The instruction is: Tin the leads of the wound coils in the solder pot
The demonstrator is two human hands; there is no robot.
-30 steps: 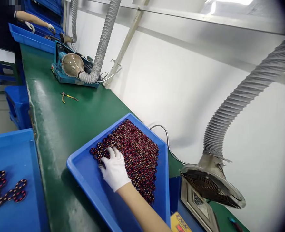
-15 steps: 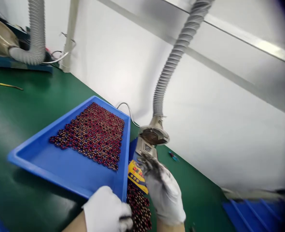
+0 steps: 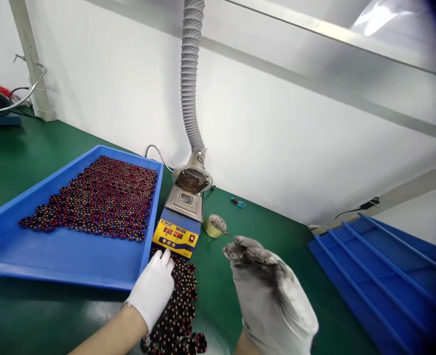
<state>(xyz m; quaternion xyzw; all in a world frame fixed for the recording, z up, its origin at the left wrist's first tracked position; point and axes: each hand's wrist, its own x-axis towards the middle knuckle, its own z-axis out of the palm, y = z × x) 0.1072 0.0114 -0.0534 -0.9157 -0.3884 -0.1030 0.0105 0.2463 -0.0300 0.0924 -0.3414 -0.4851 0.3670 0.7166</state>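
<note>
Our ring pile (image 3: 181,308) lies near centre, long axis running near to far, just right of our closer left hand (image 3: 154,286), half-curled, grip hidden. Our right hand (image 3: 272,291), farther right, bunches its fingers; we cannot tell its contents.

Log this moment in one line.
left hand: at ring pile; right hand: gloved, dark-stained, grip unclear; blue tray: partly filled; yellow-fronted unit: display lit

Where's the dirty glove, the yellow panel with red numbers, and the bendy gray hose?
Dirty glove (image 3: 272,296), head view: middle, below the dark smudges.
Yellow panel (image 3: 176,238), head view: middle of its face.
Bendy hose (image 3: 189,79), head view: its ribbed middle.
</note>
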